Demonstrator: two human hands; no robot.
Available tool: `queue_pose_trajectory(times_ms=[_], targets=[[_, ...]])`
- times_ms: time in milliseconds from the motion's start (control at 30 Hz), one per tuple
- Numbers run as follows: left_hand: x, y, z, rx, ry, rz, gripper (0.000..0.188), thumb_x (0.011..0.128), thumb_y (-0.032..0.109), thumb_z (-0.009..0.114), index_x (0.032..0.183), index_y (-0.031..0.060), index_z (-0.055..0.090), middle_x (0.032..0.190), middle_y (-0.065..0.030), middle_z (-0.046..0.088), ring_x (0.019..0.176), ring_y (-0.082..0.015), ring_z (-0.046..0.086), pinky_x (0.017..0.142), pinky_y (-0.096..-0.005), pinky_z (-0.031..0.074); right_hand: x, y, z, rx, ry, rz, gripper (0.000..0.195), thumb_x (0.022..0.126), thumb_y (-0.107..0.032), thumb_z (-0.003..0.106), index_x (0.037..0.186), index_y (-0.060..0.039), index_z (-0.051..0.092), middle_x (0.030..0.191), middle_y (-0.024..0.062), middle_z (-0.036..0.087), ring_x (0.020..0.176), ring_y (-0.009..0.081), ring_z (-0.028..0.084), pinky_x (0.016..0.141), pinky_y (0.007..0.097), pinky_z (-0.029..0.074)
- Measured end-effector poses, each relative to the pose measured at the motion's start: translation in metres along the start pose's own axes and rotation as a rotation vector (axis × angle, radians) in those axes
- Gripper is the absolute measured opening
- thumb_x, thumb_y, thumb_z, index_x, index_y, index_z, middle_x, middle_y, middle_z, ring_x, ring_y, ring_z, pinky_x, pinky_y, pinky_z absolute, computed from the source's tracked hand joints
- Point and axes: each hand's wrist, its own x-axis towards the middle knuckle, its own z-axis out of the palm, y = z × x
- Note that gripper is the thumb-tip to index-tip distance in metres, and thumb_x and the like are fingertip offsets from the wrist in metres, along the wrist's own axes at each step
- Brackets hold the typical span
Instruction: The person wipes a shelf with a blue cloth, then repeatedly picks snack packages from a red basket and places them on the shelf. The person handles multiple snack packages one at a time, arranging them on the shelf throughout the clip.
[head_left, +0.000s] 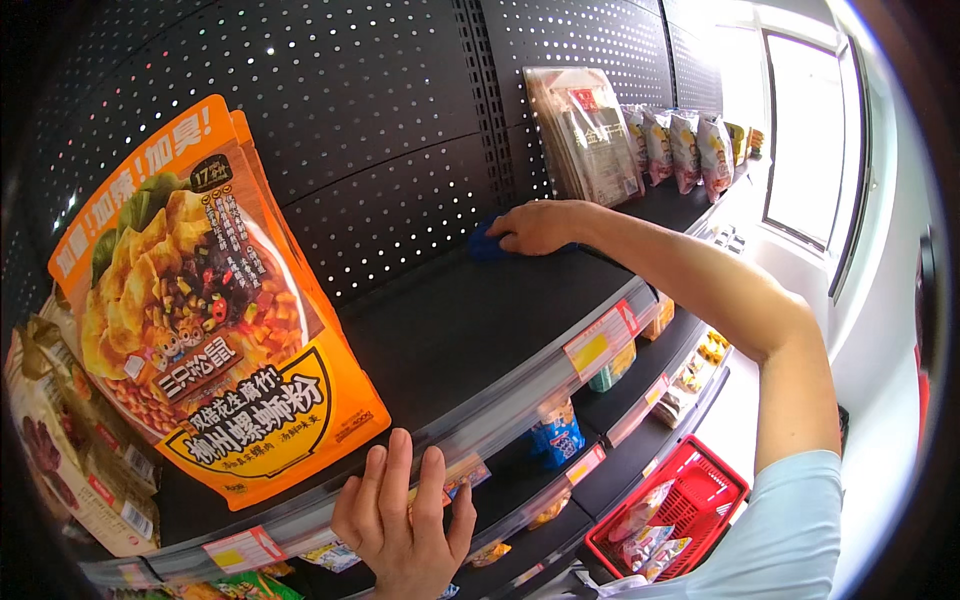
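Note:
My right hand (541, 227) reaches to the back of the black metal shelf (465, 322) and presses on a blue cloth (489, 241), partly hidden under the fingers. Fingers spread, my left hand (409, 502) is at the shelf's front edge and holds nothing. Just to its upper left stands a large orange pouch of instant rice noodles (225, 322), with another behind it. Clear flat packets (589, 139) lean on the back panel beyond my right hand.
Beige snack pouches (82, 442) stand at far left, small snack bags (686, 150) at far right. Price labels (600, 341) line the shelf's front. Lower shelves hold packets, including a blue one (559, 435). A red plastic basket (675, 502) with snack bags sits at lower right.

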Motion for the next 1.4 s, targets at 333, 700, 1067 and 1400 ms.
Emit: queue_pose_trajectory(times_ms=[333, 700, 1067, 1400], targets=[[0.001, 0.004, -0.003, 0.020, -0.021, -0.019, 0.049, 0.098, 0.040, 0.058, 0.138, 0.0119, 0.052, 0.149, -0.0155, 0.049, 0.140, -0.0312, 0.038, 0.110, -0.0523, 0.027, 0.016, -0.146, -0.017, 0.019, -0.022, -0.217, 0.048, 0.098, -0.028, 0.054, 0.145, -0.0206, 0.054, 0.136, 0.0102, 0.063, 0.129, 0.0286, 0.057, 0.106, 0.0418, 0.046], [0.003, 0.003, 0.000, -0.041, -0.003, -0.021, 0.045, 0.098, 0.037, 0.061, 0.135, 0.0123, 0.054, 0.148, -0.0161, 0.051, 0.137, -0.0308, 0.042, 0.107, -0.0520, 0.029, -0.057, -0.147, -0.029, 0.176, 0.023, -0.485, 0.039, 0.098, -0.028, 0.057, 0.133, -0.0121, 0.064, 0.125, 0.0141, 0.069, 0.118, 0.0325, 0.063, 0.101, 0.0426, 0.049], [0.000, 0.004, 0.000, -0.016, -0.016, -0.028, 0.051, 0.096, 0.037, 0.062, 0.138, 0.0123, 0.051, 0.150, -0.0168, 0.048, 0.140, -0.0321, 0.039, 0.109, -0.0527, 0.028, -0.133, -0.039, -0.024, 0.000, 0.078, -0.006, 0.038, 0.099, -0.034, 0.060, 0.127, -0.0100, 0.069, 0.112, 0.0179, 0.072, 0.105, 0.0347, 0.067, 0.097, 0.0430, 0.049], [0.000, 0.001, -0.004, -0.032, -0.043, -0.007, 0.049, 0.099, 0.041, 0.057, 0.138, 0.0118, 0.050, 0.151, -0.0179, 0.046, 0.140, -0.0316, 0.038, 0.108, -0.0535, 0.027, -0.036, -0.093, -0.012, -0.247, 0.195, -0.135, 0.023, 0.092, -0.016, 0.059, 0.107, -0.0063, 0.073, 0.108, 0.0203, 0.073, 0.103, 0.0359, 0.070, 0.083, 0.0442, 0.057]])
